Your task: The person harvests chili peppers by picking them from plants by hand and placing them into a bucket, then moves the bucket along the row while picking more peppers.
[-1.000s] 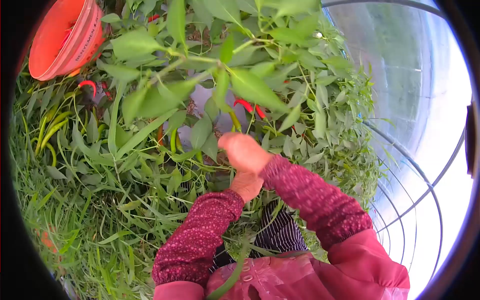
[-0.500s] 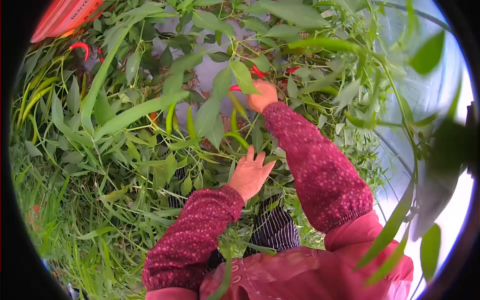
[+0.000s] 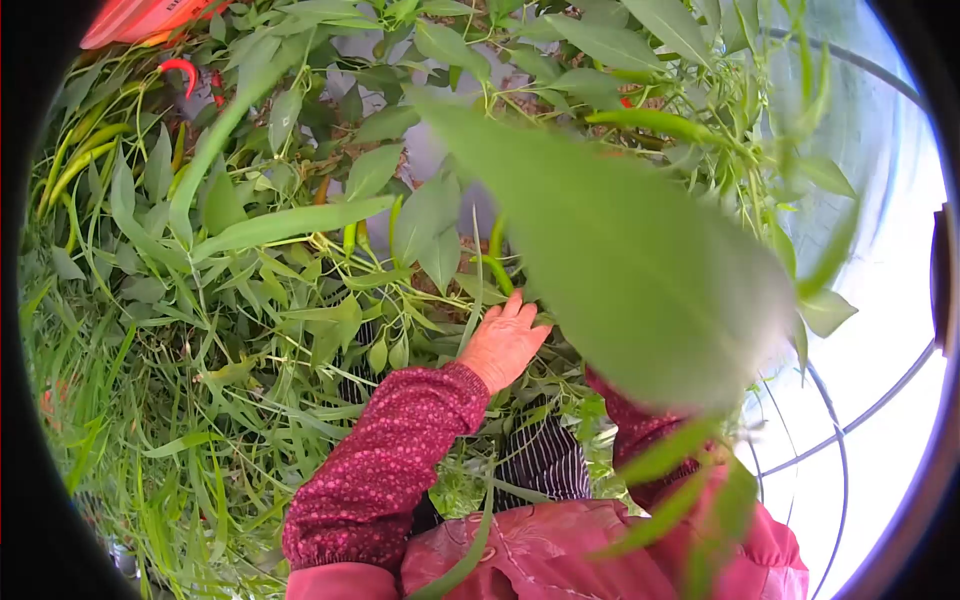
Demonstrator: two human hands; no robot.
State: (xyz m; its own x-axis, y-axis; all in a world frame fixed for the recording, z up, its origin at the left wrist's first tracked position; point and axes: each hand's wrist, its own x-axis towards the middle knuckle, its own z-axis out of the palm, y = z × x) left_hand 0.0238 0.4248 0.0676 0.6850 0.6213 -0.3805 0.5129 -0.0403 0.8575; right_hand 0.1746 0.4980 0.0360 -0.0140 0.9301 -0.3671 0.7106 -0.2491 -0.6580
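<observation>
Head view: showed L hand (image 3: pixel 503 342) w/ fingers moderately spread, just beside green chili (image 3: pixel 498 272). Hid R hand behind lg. blurred leaf (image 3: pixel 620 240); couldn't tell its grip. Showed red chili (image 3: pixel 183 70) nr. red bucket (image 3: pixel 150 20), chili cluster (image 3: pixel 88 160) below.

Long green grass (image 3: pixel 150 475) on the left, a blurry orange-red patch (image 3: pixel 52 400) in it, a see-through plastic wall (image 3: pixel 880 150) on the right, bent gray pipes (image 3: pixel 890 388) beside bright white light.
</observation>
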